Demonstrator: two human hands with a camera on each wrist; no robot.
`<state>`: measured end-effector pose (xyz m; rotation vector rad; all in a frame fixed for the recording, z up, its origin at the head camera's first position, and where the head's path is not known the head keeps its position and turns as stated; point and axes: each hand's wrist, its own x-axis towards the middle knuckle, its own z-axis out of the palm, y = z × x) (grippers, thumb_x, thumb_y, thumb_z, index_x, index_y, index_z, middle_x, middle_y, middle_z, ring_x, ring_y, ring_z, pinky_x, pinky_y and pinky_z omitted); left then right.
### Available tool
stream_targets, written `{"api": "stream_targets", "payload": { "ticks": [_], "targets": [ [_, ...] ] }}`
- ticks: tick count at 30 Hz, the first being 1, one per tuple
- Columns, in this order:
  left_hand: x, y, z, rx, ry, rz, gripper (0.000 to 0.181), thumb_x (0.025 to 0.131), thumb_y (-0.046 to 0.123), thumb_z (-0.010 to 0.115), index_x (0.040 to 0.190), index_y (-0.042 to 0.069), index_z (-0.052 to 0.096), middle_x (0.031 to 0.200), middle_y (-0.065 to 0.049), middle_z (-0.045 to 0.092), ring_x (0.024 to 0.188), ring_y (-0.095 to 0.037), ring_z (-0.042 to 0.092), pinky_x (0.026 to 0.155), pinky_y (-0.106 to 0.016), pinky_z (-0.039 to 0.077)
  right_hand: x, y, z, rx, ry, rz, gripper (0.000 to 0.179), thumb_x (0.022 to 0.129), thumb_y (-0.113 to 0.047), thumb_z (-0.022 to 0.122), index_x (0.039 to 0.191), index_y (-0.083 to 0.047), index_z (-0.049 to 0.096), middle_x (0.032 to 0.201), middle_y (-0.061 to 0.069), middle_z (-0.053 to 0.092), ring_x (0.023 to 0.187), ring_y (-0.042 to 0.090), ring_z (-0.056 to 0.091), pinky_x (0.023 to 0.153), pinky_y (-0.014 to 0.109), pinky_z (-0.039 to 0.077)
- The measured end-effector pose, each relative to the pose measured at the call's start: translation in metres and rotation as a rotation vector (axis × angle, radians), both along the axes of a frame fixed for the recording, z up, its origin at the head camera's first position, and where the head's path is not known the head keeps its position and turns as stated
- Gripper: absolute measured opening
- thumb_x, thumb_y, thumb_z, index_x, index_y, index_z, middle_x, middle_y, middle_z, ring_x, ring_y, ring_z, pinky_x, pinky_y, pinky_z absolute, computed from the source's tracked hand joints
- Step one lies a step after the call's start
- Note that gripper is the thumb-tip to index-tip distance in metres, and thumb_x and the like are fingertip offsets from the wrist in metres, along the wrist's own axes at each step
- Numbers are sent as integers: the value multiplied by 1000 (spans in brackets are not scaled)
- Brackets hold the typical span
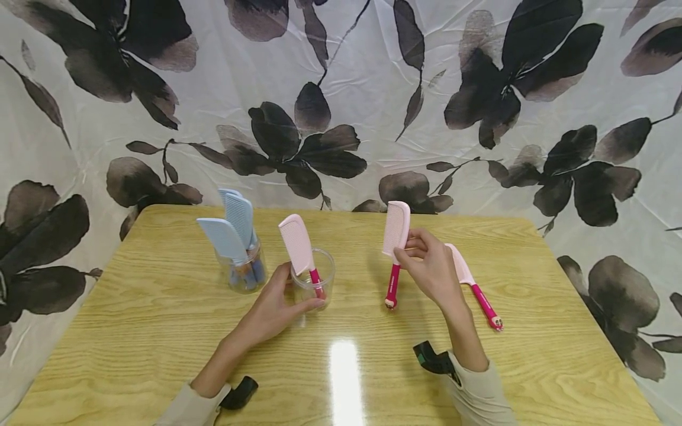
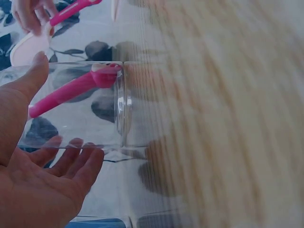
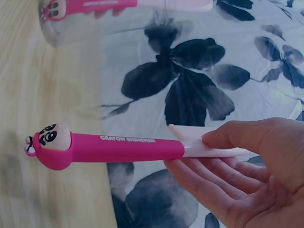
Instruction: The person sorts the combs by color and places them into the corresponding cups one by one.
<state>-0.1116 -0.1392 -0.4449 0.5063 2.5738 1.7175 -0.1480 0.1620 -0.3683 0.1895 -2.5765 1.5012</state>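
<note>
My left hand wraps a clear plastic cup on the wooden table; thumb and fingers lie on either side of its wall. A pink comb with a magenta handle stands in that cup. To the right, my right hand pinches a second pink comb upright, its cartoon-head handle tip at the tabletop. The fingers grip it where handle meets teeth.
A third pink comb lies flat on the table behind my right hand. Another clear cup holding several blue combs stands left of the held cup. A white cloth with dark leaves hangs all round.
</note>
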Motion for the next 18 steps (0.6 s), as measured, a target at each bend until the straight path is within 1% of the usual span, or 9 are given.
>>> {"api": "stream_targets", "payload": {
  "ticks": [6,10,15,18],
  "targets": [
    [0,0,0,-2,4,-5,86,84,21,88,150,3,36,145,-17,48,135,-36,48,109,-60,43,0,-5,5,-59,0,11,32,92,-2,74,120,8,63,106,23,73,96,34,74,74,22,61],
    [0,0,0,1,3,-5,84,85,20,88,150,2,37,143,-17,49,134,-37,49,108,-59,44,1,-9,11,-97,3,27,36,92,-4,75,124,6,62,108,22,73,98,33,74,75,25,61],
    [-1,1,0,-6,9,-3,83,85,21,87,149,2,38,143,-17,50,134,-38,49,107,-59,44,2,-15,19,-177,11,52,40,92,-3,75,129,6,60,111,21,72,100,31,73,76,34,63],
    [-1,1,0,-5,8,0,82,85,21,87,149,2,39,142,-17,50,135,-38,49,108,-60,44,2,-18,23,-215,25,62,39,92,-1,75,128,7,59,111,22,71,98,28,73,76,35,63]
  ]
}}
